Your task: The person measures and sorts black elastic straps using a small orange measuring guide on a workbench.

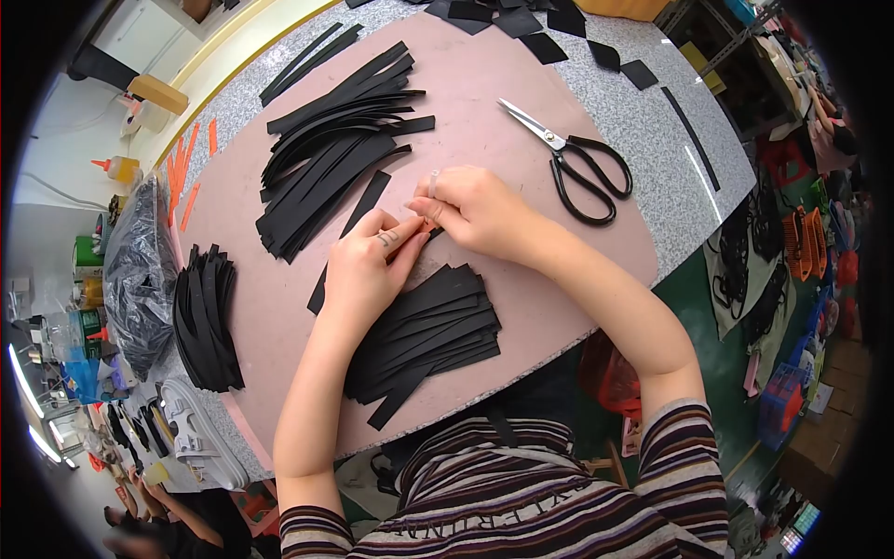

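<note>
My left hand [365,268] and my right hand [473,212] meet over the middle of the pink mat [521,279], with both sets of fingers pinched. A short end of a black strip [436,235] shows by my left fingertips. Between the fingertips is a small orange-red bit [427,224], mostly hidden by the fingers. Another black strip [368,200] lies flat, passing beneath my left hand. Just below the hands is a fanned pile of black strips [438,321]. Larger bundles of black strips [326,158] lie beyond my left hand.
Black-handled scissors [582,172] lie partly open at right. Another strip bundle [205,317] is at the mat's left edge, near orange strips [177,172] and a black plastic bag [140,279]. Black squares [545,47] lie at the back. A co-worker's arm [182,511] shows lower left.
</note>
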Demonstrator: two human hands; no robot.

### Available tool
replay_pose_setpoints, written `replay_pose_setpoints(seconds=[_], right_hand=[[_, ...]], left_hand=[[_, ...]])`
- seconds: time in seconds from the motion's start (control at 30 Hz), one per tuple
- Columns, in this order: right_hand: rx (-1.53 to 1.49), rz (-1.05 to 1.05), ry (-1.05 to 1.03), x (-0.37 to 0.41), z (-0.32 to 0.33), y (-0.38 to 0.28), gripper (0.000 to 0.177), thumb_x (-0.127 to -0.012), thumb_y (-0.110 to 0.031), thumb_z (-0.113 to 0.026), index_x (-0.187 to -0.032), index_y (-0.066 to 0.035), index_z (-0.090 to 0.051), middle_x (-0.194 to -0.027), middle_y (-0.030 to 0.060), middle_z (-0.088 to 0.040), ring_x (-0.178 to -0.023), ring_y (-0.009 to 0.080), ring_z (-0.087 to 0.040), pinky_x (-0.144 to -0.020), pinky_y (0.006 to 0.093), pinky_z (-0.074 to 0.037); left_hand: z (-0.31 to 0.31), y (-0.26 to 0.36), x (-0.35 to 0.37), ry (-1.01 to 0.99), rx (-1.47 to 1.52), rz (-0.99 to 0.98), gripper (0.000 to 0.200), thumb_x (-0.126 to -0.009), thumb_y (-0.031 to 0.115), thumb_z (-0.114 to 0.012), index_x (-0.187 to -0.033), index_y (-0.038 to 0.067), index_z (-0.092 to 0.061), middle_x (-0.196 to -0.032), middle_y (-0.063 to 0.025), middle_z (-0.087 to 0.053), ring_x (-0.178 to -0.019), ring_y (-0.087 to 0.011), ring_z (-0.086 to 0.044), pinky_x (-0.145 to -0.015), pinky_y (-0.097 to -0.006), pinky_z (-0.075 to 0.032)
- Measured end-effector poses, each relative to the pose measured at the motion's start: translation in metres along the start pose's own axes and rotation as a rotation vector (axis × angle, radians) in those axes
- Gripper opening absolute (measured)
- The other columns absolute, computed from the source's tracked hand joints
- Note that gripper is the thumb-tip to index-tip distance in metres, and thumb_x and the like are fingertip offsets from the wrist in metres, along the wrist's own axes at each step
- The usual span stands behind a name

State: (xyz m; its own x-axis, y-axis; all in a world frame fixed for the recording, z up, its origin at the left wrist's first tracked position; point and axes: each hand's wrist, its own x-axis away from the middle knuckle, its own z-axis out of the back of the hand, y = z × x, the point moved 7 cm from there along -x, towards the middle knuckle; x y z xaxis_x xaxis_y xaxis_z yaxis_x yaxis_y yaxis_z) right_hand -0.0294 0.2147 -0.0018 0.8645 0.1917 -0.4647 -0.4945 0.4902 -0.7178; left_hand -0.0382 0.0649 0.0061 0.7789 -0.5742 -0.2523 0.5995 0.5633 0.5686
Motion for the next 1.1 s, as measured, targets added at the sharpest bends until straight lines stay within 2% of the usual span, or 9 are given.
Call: replay_pose_setpoints(seconds=[0.1,0.2,0.3,0.4,0.6,0.7,0.8,0.97,1.1], right_hand=[[0.061,0.017,-0.002,-0.003,0.004,-0.005,0.029,-0.099,-0.025,-0.065,-0.081,-0.003,-0.067,-0.074,0.0174,-0.066,-0.075,0.0389,-0.065,-0.071,0.0464,-0.050],[0.021,-0.121,-0.106,-0.003,0.009,-0.001,0.020,-0.095,-0.020,-0.067,-0.081,-0.005,-0.067,-0.075,0.0148,-0.068,-0.076,0.0354,-0.067,-0.073,0.0441,-0.050],[0.196,0.139,-0.037,0.002,0.007,-0.022,0.011,-0.089,-0.016,-0.069,-0.082,-0.008,-0.067,-0.078,0.0112,-0.067,-0.078,0.0318,-0.066,-0.078,0.0411,-0.050],[0.429,0.416,-0.143,0.007,-0.024,-0.037,0.009,-0.086,-0.010,-0.072,-0.093,-0.008,-0.068,-0.081,0.0081,-0.061,-0.082,0.0283,-0.063,-0.078,0.0405,-0.048],[0.318,0.338,-0.126,-0.004,-0.019,-0.032,0.011,-0.082,-0.013,-0.072,-0.089,-0.006,-0.067,-0.085,0.0041,-0.058,-0.082,0.0227,-0.061,-0.078,0.0372,-0.049],[0.515,0.684,-0.157,0.033,-0.024,-0.088,0.015,-0.078,-0.013,-0.070,-0.090,-0.004,-0.068,-0.083,0.0018,-0.057,-0.081,0.0187,-0.060,-0.078,0.0337,-0.049],[0.546,0.622,-0.204,0.057,-0.032,-0.101,0.017,-0.077,-0.013,-0.066,-0.091,-0.003,-0.068,-0.080,0.0017,-0.055,-0.078,0.0168,-0.059,-0.075,0.0323,-0.048],[0.511,0.391,-0.083,0.042,-0.013,-0.063,0.015,-0.078,-0.013,-0.067,-0.091,-0.005,-0.066,-0.079,0.0027,-0.053,-0.077,0.0198,-0.059,-0.074,0.0342,-0.046],[0.535,0.475,-0.057,0.027,-0.011,-0.056,0.016,-0.077,-0.012,-0.071,-0.091,-0.006,-0.066,-0.080,0.0027,-0.053,-0.079,0.0207,-0.059,-0.074,0.0345,-0.045]], left_hand=[[0.002,0.000,0.000,0.000,0.023,-0.009,0.022,-0.087,0.016,-0.081,-0.109,0.012,-0.082,-0.082,-0.0043,-0.067,-0.062,-0.0217,-0.065,-0.059,-0.0340,-0.053],[0.008,-0.004,-0.001,0.038,0.079,-0.011,0.023,-0.087,0.012,-0.082,-0.110,0.010,-0.082,-0.082,-0.0071,-0.068,-0.063,-0.0212,-0.065,-0.060,-0.0322,-0.053],[0.045,-0.025,-0.001,0.230,0.156,0.130,0.025,-0.089,0.007,-0.080,-0.114,0.007,-0.081,-0.083,-0.0063,-0.069,-0.067,-0.0122,-0.063,-0.061,-0.0271,-0.050],[0.074,-0.032,0.005,0.322,0.056,0.109,0.026,-0.089,0.006,-0.080,-0.115,0.007,-0.080,-0.082,-0.0040,-0.067,-0.066,-0.0094,-0.059,-0.059,-0.0250,-0.047],[0.094,-0.039,0.013,0.405,0.085,0.118,0.025,-0.091,0.007,-0.081,-0.116,0.006,-0.080,-0.083,0.0001,-0.065,-0.062,-0.0024,-0.053,-0.055,-0.0213,-0.042],[0.108,-0.049,0.016,0.494,0.134,0.158,0.025,-0.091,0.006,-0.080,-0.116,0.006,-0.080,-0.083,-0.0004,-0.065,-0.062,-0.0027,-0.053,-0.055,-0.0213,-0.041],[0.098,-0.046,0.013,0.434,0.152,0.132,0.025,-0.090,0.007,-0.081,-0.115,0.006,-0.080,-0.083,-0.0010,-0.066,-0.065,-0.0036,-0.055,-0.056,-0.0216,-0.041],[0.073,-0.016,0.003,0.315,0.076,0.064,0.026,-0.088,0.008,-0.082,-0.114,0.006,-0.081,-0.082,-0.0017,-0.066,-0.068,-0.0062,-0.059,-0.059,-0.0225,-0.045],[0.072,-0.032,0.007,0.251,0.270,0.215,0.027,-0.090,0.007,-0.080,-0.117,0.003,-0.079,-0.086,-0.0025,-0.066,-0.065,-0.0068,-0.061,-0.059,-0.0224,-0.050]])
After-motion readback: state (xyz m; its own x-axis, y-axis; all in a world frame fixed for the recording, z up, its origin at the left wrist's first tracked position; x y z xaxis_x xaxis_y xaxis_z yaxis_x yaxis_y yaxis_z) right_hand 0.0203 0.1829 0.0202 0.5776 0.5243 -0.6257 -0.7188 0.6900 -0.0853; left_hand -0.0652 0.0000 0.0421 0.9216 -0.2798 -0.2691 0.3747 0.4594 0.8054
